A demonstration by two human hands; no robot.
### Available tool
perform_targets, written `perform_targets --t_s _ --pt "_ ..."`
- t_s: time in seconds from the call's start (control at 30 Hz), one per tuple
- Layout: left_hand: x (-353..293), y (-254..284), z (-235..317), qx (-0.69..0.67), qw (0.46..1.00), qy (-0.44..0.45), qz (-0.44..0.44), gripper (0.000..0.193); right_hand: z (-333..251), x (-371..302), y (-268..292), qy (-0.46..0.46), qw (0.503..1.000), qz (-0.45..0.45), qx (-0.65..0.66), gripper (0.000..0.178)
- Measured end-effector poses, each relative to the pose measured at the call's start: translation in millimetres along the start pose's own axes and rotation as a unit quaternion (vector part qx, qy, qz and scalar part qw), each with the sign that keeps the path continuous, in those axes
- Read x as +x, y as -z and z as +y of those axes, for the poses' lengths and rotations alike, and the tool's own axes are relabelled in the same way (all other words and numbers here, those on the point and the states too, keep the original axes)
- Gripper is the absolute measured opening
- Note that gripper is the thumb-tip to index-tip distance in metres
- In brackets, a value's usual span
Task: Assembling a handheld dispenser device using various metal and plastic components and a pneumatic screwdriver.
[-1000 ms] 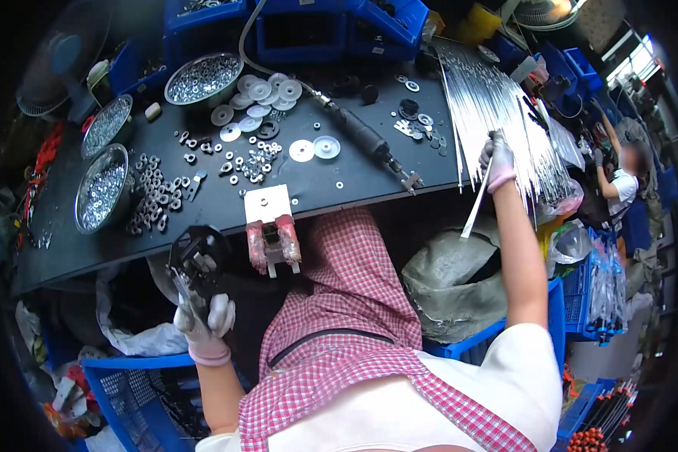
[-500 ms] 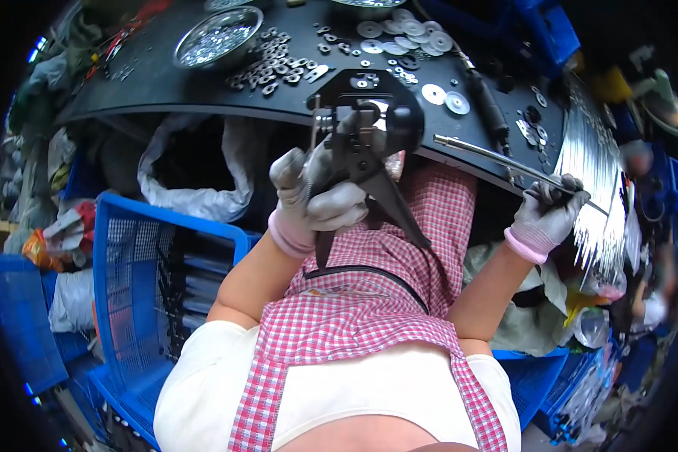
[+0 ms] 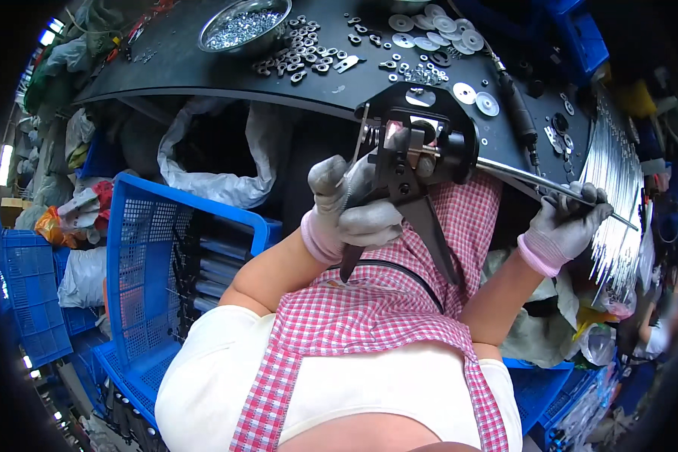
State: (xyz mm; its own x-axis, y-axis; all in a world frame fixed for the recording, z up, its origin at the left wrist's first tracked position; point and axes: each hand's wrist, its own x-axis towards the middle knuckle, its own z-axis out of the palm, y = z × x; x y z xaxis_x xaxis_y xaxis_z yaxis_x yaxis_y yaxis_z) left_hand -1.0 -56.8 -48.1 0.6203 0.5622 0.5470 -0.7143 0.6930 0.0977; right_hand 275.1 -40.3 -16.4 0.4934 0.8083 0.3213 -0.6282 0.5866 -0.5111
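My left hand (image 3: 360, 214), in a white glove with a pink cuff, grips a black caulking gun (image 3: 404, 172) with a spring and a round black end. Its two black handle legs point down over my lap. On the right, my right hand (image 3: 566, 227), gloved the same way, is closed round a thin silver rod (image 3: 526, 174). The rod slants up and left, and its far end meets the gun's round end. Whether the tip has passed inside is hidden. A short silver bar crosses the gun's middle.
On the dark table (image 3: 166, 74) lie a metal bowl (image 3: 282, 24) of small parts, several small metal catches (image 3: 309, 53), round discs (image 3: 467, 41) and a black power screwdriver (image 3: 518, 113). A bundle of silver rods (image 3: 618, 188) hangs at right. A blue crate (image 3: 132, 286) stands at left.
The rod's far end, free in the air before, now meets the gun's round end. The gun has moved right, closer to my right hand. The whole view has shifted somewhat.
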Motion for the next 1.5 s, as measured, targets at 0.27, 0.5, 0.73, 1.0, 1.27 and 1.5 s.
perform_targets --t_s 0.27,0.5,0.73,1.0,1.27,1.5 --pt "-13.2 12.8 -10.2 -0.01 0.998 -0.051 0.037 0.069 5.0 4.6 17.1 -0.039 0.996 -0.009 -0.082 0.025" --pt "-3.5 12.3 -9.2 0.034 0.998 0.01 0.05 0.072 11.4 -4.3 44.8 -0.056 0.998 -0.002 -0.019 0.026" --pt "-3.4 -3.8 -9.9 0.026 0.994 -0.029 0.104 0.084 2.6 1.5 58.1 -0.219 0.967 0.043 -0.124 0.034" --pt "-6.3 -6.0 -5.5 0.052 0.986 -0.027 0.154 0.081 -13.9 3.3 26.2 0.192 0.701 -0.188 -0.661 0.027" --pt "0.0 -20.7 -6.9 0.099 0.988 -0.054 0.105 0.079 -14.4 -0.4 -31.2 0.219 0.572 -0.545 -0.572 0.035" --pt "-22.8 -28.3 -12.0 0.123 0.982 -0.079 0.118 0.083 -28.4 -15.4 -70.4 0.05 0.522 -0.566 -0.636 0.038"
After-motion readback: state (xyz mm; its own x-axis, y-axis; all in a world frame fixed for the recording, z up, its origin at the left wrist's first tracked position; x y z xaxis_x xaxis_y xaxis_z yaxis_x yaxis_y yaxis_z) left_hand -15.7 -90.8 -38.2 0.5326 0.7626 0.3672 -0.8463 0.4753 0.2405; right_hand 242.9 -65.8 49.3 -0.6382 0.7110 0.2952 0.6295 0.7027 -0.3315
